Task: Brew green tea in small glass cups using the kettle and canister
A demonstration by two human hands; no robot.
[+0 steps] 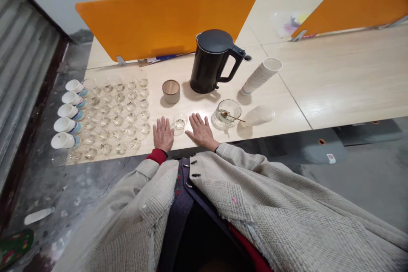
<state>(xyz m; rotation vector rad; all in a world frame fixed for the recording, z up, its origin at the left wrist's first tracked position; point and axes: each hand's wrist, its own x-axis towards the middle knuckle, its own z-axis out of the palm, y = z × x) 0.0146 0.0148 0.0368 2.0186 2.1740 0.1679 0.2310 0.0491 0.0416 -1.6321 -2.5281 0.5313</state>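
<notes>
My left hand [163,134] and my right hand [201,131] lie flat on the wooden table [287,110], fingers spread, holding nothing. Between them stands a small clear plastic cup [179,122], touched by neither hand. Right of my right hand sits a glass bowl [227,113] with a spoon [233,116] resting in it. A black electric kettle [213,60] stands behind, with a small round wooden-sided container [171,91] to its left.
Several small clear cups [117,110] in rows cover the table's left part, with several white paper cups [68,110] lying along the left edge. A stack of paper cups [261,75] lies tilted right of the kettle, a clear cup stack [259,115] nearby. Orange dividers [168,17] stand behind.
</notes>
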